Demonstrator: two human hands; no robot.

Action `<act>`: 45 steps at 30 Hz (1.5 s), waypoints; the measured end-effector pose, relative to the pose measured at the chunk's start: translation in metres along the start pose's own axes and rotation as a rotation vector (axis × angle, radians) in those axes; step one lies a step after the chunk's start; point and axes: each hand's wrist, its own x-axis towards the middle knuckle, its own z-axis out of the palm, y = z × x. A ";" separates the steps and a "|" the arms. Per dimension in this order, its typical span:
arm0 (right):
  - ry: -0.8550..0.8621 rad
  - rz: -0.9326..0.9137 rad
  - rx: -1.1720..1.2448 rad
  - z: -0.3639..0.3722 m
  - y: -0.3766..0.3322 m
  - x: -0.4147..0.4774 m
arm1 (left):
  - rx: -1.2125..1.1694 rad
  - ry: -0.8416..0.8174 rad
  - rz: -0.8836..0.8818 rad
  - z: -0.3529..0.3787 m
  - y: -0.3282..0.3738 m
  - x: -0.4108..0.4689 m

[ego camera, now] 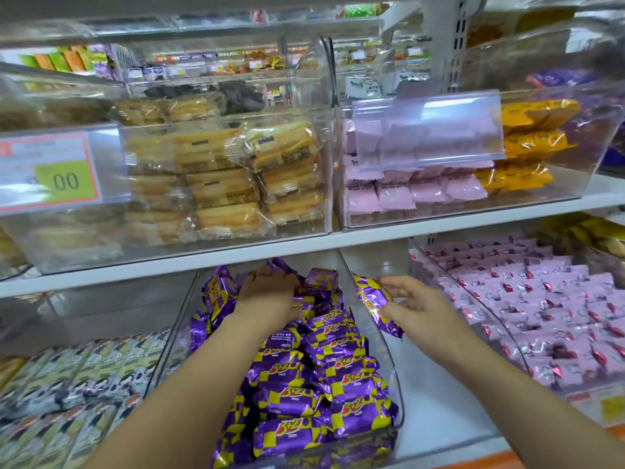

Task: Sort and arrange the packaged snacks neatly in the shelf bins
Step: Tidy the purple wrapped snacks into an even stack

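Right grip point(416, 307) around purple pack point(371, 298)

Both forearms rise from the bottom edge toward centre. Left hand point(270, 294) lies palm down, fingers bent; its grip is unclear. Right hand point(411, 304) pinches a packet point(372, 297) between thumb and fingers.

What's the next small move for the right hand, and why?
Probably lift the right hand over the wall of the clear bin and drop its purple packet onto the pile. It holds that packet outside the wall, while the left hand rests on the matching packets inside.
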 end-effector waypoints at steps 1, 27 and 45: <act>0.001 0.000 -0.001 0.000 0.000 0.000 | 0.030 -0.008 0.006 -0.001 -0.001 -0.001; -0.089 -0.332 -0.702 0.036 -0.024 -0.023 | -0.596 -0.219 0.124 -0.033 -0.042 -0.115; 0.030 -0.382 -0.602 0.011 0.002 0.019 | -0.533 -0.165 0.071 -0.027 0.010 0.010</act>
